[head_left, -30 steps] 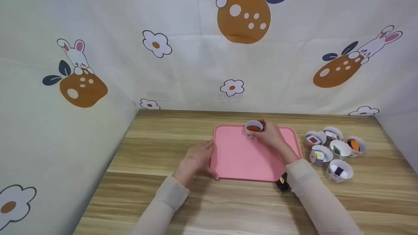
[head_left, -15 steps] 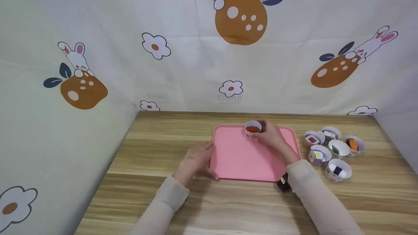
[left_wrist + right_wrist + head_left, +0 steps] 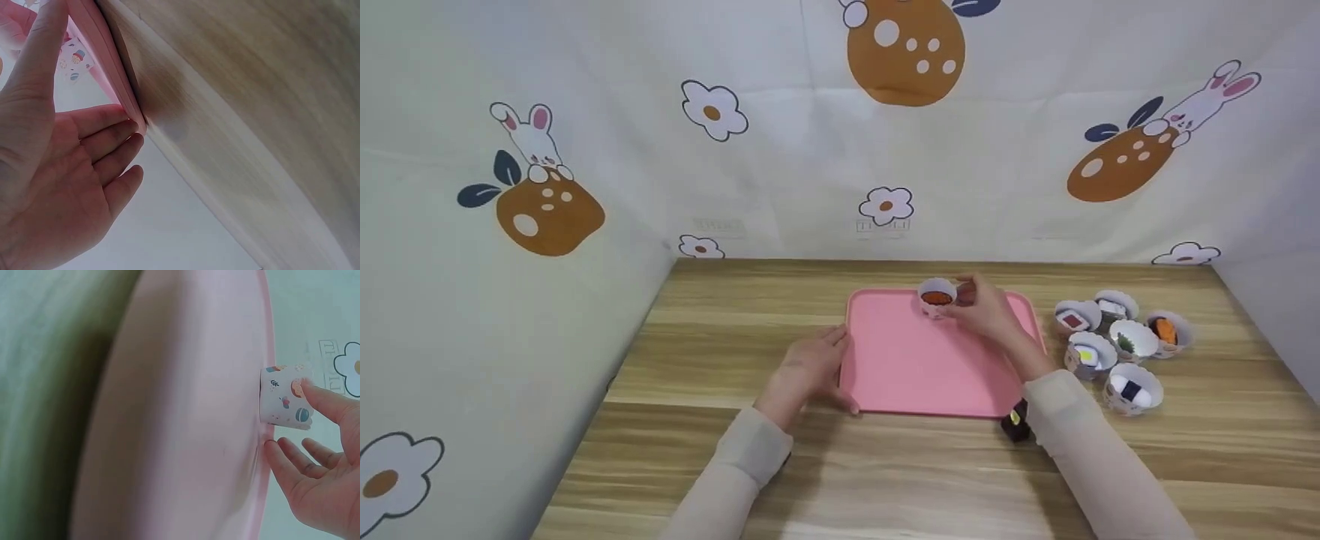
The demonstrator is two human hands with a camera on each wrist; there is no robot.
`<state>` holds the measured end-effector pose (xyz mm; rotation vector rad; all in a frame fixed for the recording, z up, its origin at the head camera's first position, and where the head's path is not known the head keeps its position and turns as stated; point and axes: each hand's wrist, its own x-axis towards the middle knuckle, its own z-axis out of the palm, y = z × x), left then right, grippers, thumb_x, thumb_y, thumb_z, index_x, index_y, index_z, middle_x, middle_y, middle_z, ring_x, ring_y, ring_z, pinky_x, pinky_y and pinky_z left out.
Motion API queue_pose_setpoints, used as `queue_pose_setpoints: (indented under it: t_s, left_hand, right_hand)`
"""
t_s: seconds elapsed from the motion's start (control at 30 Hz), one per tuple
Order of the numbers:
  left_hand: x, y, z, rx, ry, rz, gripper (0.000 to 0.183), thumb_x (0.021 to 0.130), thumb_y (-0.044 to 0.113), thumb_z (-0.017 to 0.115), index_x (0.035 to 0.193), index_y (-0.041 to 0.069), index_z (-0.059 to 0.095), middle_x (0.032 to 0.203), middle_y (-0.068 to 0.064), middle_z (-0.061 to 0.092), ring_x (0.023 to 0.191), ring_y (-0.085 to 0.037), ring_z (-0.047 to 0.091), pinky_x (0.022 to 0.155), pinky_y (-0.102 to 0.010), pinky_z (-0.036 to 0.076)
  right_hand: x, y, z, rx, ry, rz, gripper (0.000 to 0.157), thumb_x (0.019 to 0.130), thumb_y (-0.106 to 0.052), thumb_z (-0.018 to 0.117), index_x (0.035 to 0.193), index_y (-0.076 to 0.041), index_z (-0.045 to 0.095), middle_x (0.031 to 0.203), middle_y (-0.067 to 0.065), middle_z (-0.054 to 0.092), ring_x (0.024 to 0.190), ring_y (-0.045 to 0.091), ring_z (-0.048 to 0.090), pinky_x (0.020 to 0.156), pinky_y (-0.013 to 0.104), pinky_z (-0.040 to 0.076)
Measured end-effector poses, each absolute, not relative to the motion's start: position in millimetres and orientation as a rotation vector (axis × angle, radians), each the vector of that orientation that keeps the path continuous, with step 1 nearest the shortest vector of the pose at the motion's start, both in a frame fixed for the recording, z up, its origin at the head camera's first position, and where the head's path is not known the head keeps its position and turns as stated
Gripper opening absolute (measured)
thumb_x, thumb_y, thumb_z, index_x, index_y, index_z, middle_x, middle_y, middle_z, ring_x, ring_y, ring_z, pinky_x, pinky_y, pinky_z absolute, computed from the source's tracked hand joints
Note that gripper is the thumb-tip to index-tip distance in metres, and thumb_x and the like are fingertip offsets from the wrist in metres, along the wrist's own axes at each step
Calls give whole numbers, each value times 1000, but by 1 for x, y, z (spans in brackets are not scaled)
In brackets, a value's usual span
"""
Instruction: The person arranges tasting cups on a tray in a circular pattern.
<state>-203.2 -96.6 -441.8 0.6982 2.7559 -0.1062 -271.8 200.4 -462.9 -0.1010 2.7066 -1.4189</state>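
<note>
While standing upright on the pink tray [image 3: 915, 360], just inside its far edge, one printed paper cup [image 3: 285, 396]; contains an orange-red topped piece [image 3: 937, 298]. Right hand [image 3: 986, 307] beside it: fingers spread, thumb at the cup wall, index tip just beside, no firm pinch visible. Left hand [image 3: 808, 366]: fingers nearly straight, resting along the tray's left edge, apparently steadying it.

Step in hand, by judgement: placing the cup on the tray, seemingly close to done. Next move, by judgement: calls for easing thumb and fingers clear without tipping the cup, then probably reaching right for another.

Also on the desk [image 3: 900, 472], right of the tray: six more paper cups [image 3: 1141, 342], closely grouped. Contents: red-and-white piece [image 3: 1072, 321]; white-topped piece [image 3: 1111, 308]; green item [image 3: 1125, 343], too small to identify; orange-topped piece [image 3: 1165, 331]; white piece with yellow [image 3: 1085, 356]; white piece with dark band [image 3: 1131, 391].

At the tray's near right corner: dark piece with yellow top [image 3: 1015, 423], partly hidden by the right sleeve [image 3: 1102, 450]; contact with the tray not clear. Possible obstacle: same piece, exposed to a knock from the forearm. At the back: printed cloth backdrop [image 3: 780, 172].
</note>
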Motion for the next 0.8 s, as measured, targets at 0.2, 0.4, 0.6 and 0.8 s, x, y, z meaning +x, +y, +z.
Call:
queue_pose_setpoints:
  t_s: [0.2, 0.4, 0.6, 0.8]
  left_hand:
    - [-203, -96, -442, 689, 2749, -132, 122, 67, 72, 76, 157, 6, 26, 167, -6, 22, 155, -22, 23, 124, -37, 31]
    - [-202, -98, -441, 671, 2742, -66, 120, 68, 68, 78, 158, 6, 26, 168, -6, 20, 155, -22, 22, 125, -38, 28]
    - [-201, -98, -442, 678, 2746, -26, 122, 67, 68, 78, 157, 5, 26, 167, -7, 21, 155, -24, 23, 125, -40, 29]
    - [-202, -99, -444, 689, 2778, 8, 122, 64, 68, 80, 156, 5, 30, 166, -8, 26, 153, -25, 28, 124, -39, 30]
  right_hand:
    - [-267, 208, -461, -121, 2696, -1431, 67, 92, -20, 72, 146, 2, 39, 138, 27, 53, 129, 41, 55, 107, 52, 48]
    - [-262, 214, -457, -166, 2696, -1450, 60, 95, -14, 66, 145, 6, 39, 138, 30, 53, 130, 46, 52, 110, 55, 46]
    - [-256, 221, -452, -140, 2730, -1431, 60, 94, -13, 68, 143, 7, 41, 137, 31, 55, 129, 46, 54, 110, 53, 47]
    - [-252, 227, -447, -170, 2748, -1479, 58, 92, -8, 69, 139, 10, 43, 133, 35, 57, 124, 50, 56, 108, 54, 48]
